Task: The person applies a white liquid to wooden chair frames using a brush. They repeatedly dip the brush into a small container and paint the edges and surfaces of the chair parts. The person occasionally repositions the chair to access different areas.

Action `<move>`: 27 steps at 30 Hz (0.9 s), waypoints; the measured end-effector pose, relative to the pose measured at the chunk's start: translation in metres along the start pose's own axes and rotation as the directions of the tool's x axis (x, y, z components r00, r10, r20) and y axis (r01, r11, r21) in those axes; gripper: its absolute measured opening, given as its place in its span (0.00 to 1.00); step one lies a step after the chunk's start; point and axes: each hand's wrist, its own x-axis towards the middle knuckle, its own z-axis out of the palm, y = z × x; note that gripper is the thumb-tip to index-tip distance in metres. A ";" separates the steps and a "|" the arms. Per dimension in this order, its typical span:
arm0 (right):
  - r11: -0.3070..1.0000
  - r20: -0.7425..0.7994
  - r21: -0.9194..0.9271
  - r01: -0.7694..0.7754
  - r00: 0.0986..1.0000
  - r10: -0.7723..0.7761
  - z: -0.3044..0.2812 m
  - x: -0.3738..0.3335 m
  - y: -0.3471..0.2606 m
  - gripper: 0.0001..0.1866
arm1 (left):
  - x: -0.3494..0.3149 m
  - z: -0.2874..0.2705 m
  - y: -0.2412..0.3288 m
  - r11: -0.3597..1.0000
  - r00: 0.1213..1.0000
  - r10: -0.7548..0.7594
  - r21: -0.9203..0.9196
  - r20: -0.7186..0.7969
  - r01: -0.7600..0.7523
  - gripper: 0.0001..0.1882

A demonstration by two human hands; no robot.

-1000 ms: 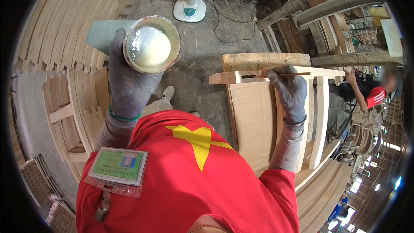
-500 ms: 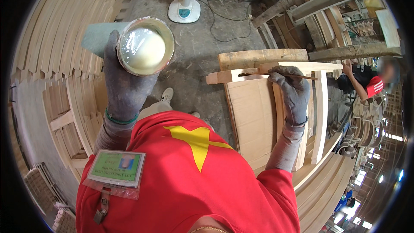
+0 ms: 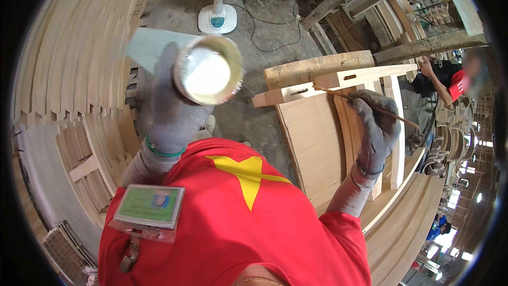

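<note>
My left hand, in a grey glove, is closed round a round tub of white, glue-like liquid; motion blurs both. Between the gloved fingers of my right hand is a thin brown stick, slanting up to the left. Its tip is close to the end of a pale wooden rail with a slot in it. Just left of that lies a second slotted wooden piece. Both rest on a stack with a curved wooden board and a flat brown panel.
A white standing fan is ahead on the concrete floor, its cable behind it. Tall stacks of curved wooden parts fill the left. More long boards lie at the lower right. Another person in a red and black top is at the far right.
My left hand and the tub have moved right, towards the wood. My right hand has shifted right and down, and the stick's tip has left the near piece's slot.
</note>
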 end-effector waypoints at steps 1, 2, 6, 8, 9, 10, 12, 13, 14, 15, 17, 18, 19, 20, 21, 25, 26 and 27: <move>0.999 -0.006 0.014 0.049 0.999 -0.049 0.005 -0.005 -0.012 0.10 | 0.004 0.003 0.004 0.998 0.999 -0.020 -0.061 0.049 0.023 0.36; 0.989 0.005 0.025 0.147 0.989 -0.148 0.013 -0.009 -0.019 0.09 | 0.007 0.008 0.009 0.836 0.970 -0.210 -0.492 0.119 0.242 0.31; 0.956 0.099 0.040 0.290 0.951 -0.293 0.048 -0.031 -0.040 0.10 | 0.012 0.025 0.013 0.014 0.837 -0.280 -0.870 0.469 0.492 0.20; 0.893 0.249 -0.125 0.432 0.885 -0.393 0.055 -0.036 -0.034 0.11 | 0.013 0.028 0.014 0.109 0.875 -0.116 -0.870 0.469 0.481 0.21; 0.807 0.267 -0.172 0.565 0.815 -0.514 0.062 -0.032 -0.027 0.12 | 0.015 0.029 0.014 0.127 0.868 -0.083 -0.859 0.490 0.496 0.22; 0.698 0.294 -0.215 0.683 0.727 -0.621 0.067 -0.024 -0.022 0.14 | 0.019 0.029 0.014 0.087 0.823 -0.149 -0.822 0.548 0.563 0.23; 0.764 0.268 -0.277 0.583 0.810 -0.521 0.068 -0.023 -0.028 0.15 | 0.026 0.029 0.015 -0.004 0.703 -0.268 -0.731 0.659 0.683 0.26; 0.807 0.230 -0.275 0.523 0.851 -0.472 0.070 -0.026 -0.031 0.14 | 0.029 0.030 0.012 -0.015 0.685 -0.272 -0.714 0.676 0.700 0.26; 0.846 0.189 -0.272 0.458 0.888 -0.420 0.071 -0.029 -0.035 0.14 | 0.031 0.031 0.009 -0.025 0.664 -0.274 -0.696 0.695 0.718 0.26; 0.845 0.231 -0.318 0.430 0.900 -0.370 0.070 -0.029 -0.046 0.12 | 0.033 0.033 0.007 -0.035 0.641 -0.275 -0.674 0.716 0.738 0.26; 0.847 0.310 -0.342 0.407 0.900 -0.307 0.060 -0.032 -0.049 0.10 | 0.038 0.034 0.014 0.053 0.675 -0.240 -0.684 0.698 0.727 0.27; 0.847 0.343 -0.358 0.392 0.899 -0.272 0.054 -0.036 -0.050 0.10 | 0.039 0.034 0.018 0.098 0.688 -0.214 -0.685 0.694 0.722 0.27; 0.863 0.332 -0.363 0.352 0.914 -0.234 0.050 -0.041 -0.053 0.09 | 0.042 0.036 0.018 0.079 0.668 -0.190 -0.667 0.720 0.741 0.25; 0.876 0.300 -0.354 0.327 0.927 -0.225 0.045 -0.046 -0.055 0.09 | 0.045 0.038 0.014 0.061 0.649 -0.160 -0.648 0.744 0.759 0.23; 0.889 0.268 -0.344 0.303 0.939 -0.216 0.041 -0.053 -0.058 0.09 | 0.048 0.040 0.012 0.043 0.627 -0.129 -0.627 0.768 0.778 0.21; 0.939 -0.148 -0.293 0.178 0.962 -0.228 0.034 -0.094 -0.047 0.10 | 0.053 0.048 0.017 0.402 0.711 -0.013 -0.648 0.703 0.647 0.31; 0.947 -0.276 -0.274 0.169 0.929 -0.246 0.032 -0.103 -0.043 0.10 | 0.053 0.049 0.020 0.478 0.734 0.022 -0.653 0.678 0.588 0.37; 0.937 -0.333 -0.337 0.096 0.918 -0.214 0.029 -0.114 -0.042 0.10 | 0.055 0.047 0.029 0.449 0.711 -0.017 -0.629 0.703 0.634 0.40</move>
